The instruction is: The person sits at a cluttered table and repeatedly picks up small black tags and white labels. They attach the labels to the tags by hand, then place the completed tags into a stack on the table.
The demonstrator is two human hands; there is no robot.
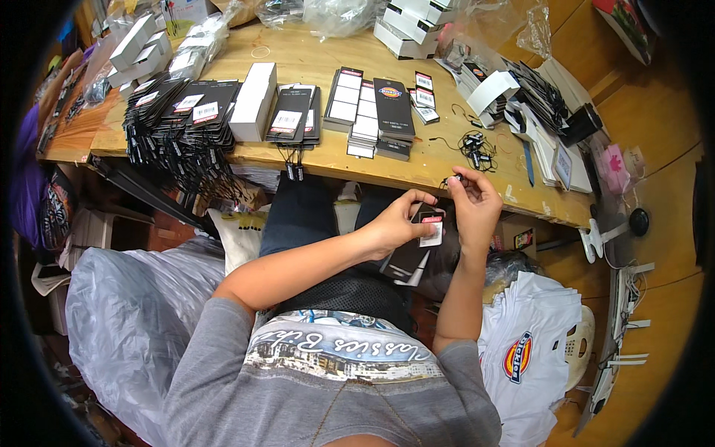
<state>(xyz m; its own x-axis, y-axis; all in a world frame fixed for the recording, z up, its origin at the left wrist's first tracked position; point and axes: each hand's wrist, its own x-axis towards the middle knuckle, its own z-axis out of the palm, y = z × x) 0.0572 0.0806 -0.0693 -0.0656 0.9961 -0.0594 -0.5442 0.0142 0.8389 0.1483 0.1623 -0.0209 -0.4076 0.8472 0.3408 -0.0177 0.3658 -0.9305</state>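
My left hand (398, 226) is closed around several black hang tags (407, 259) above my lap. The top one carries a small red-and-white label (431, 232) beside my thumb. To its right my raised right hand (478, 203) pinches a black tag string (449, 180) between thumb and fingers, close to the tags' upper end. How far the string passes through the tags cannot be made out. A tangle of black tag strings (477, 151) lies on the wooden table (298, 56), just beyond my right hand.
Strung black tags (205, 112) are heaped at the left beside a white box (255, 102). Tag stacks (393, 108) and label stacks (345, 97) stand mid-table. A blue pen (529, 165) lies right. A white shirt pile (527, 320) and plastic bags (123, 313) flank me.
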